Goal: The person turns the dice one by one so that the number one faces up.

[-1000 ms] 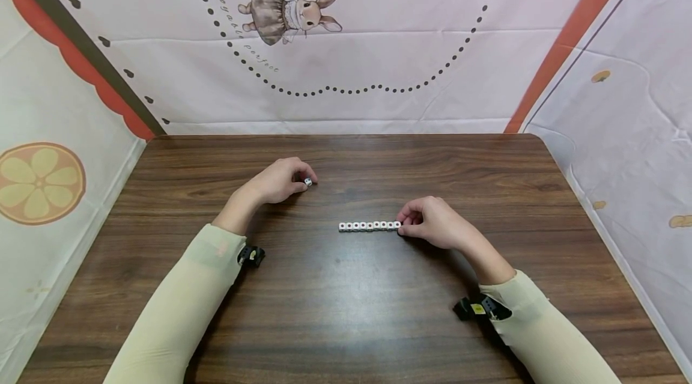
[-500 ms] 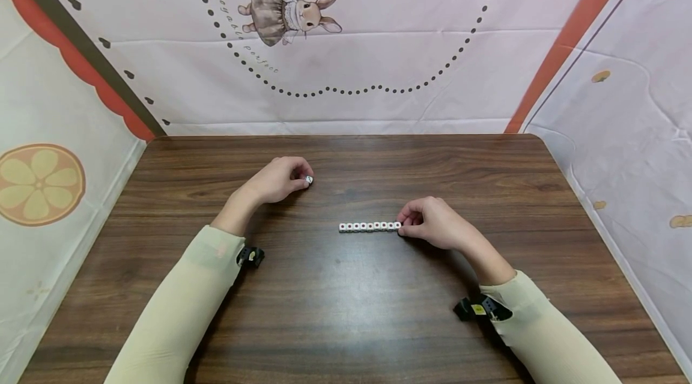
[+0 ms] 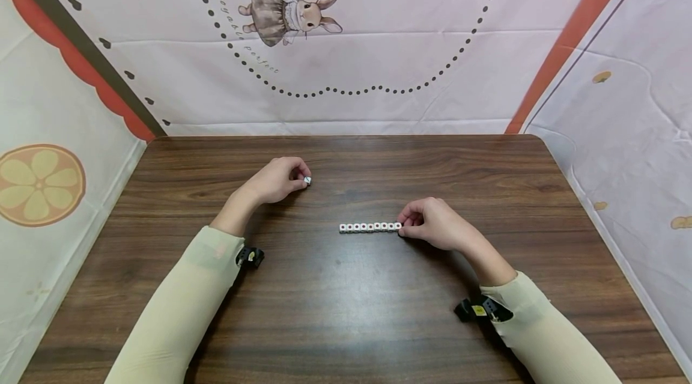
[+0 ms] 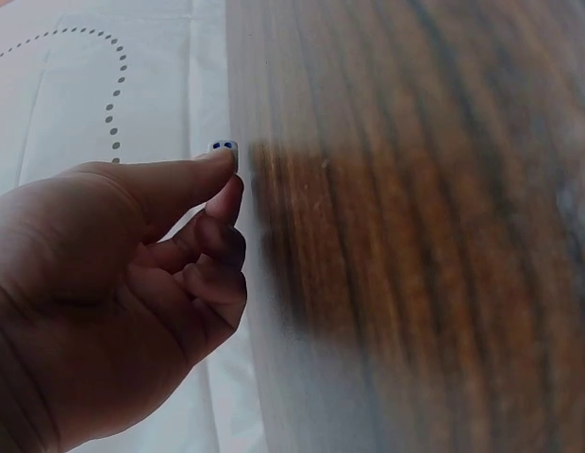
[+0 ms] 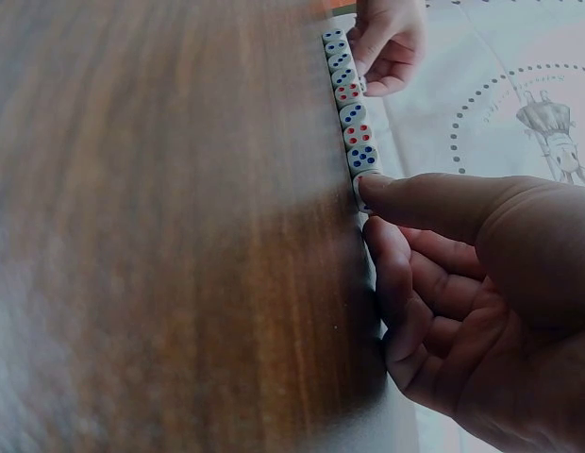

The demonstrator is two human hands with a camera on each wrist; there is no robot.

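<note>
A straight row of several white dice (image 3: 370, 227) stands on the table, each with a red dot on top. At the row's right end my right hand (image 3: 435, 223) pinches the last die (image 5: 361, 192) between thumb and fingers. In the right wrist view the side faces of the row show blue and red pips. Farther back and to the left, my left hand (image 3: 278, 179) holds a single die (image 3: 307, 180) between thumb and fingertips, apart from the row. Its blue pips show above the thumb in the left wrist view, while the fingers hide most of it.
The brown wood-grain table (image 3: 346, 312) reaches back to a white printed cloth (image 3: 378, 59). More cloth hangs at the left and right sides. Each wrist carries a black camera, such as the right wrist camera (image 3: 481, 310).
The die in my left hand has turned between the fingers, and the fingertips have drawn in slightly to the left. My right hand and the row of dice stay still.
</note>
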